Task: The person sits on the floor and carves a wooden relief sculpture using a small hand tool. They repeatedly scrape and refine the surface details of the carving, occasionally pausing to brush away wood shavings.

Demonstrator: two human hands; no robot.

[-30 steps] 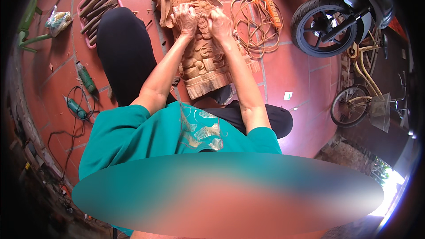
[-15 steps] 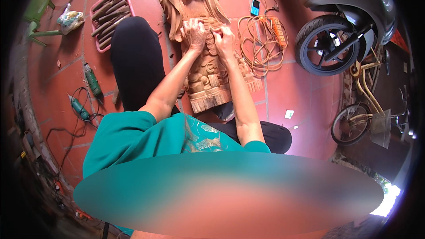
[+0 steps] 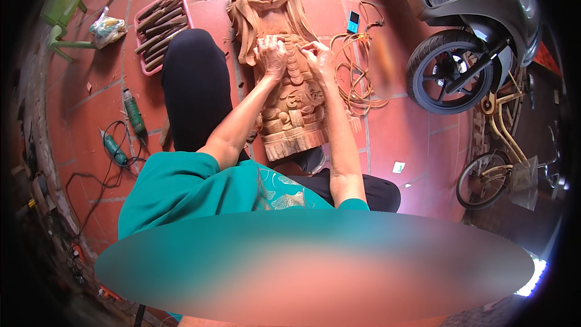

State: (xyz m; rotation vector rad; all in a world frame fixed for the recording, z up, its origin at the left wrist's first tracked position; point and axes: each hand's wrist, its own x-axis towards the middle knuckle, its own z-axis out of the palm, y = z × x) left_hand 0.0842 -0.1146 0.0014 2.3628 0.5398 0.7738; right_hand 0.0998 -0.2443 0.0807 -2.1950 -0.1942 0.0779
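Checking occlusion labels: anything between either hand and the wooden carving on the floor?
Nothing visible. The left hand lies flat on the wooden carving, and the right hand is at its surface, fingers pinched. Whether they pinch a small tool is too fine to tell. The orange cord lies beside the carving.

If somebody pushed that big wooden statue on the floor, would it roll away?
Probably not. The wooden statue lies flat on the red tile floor, broad and bumpy, so it likely stays put. It looks solid, so probably heavy. Its thin carved edges may chip.
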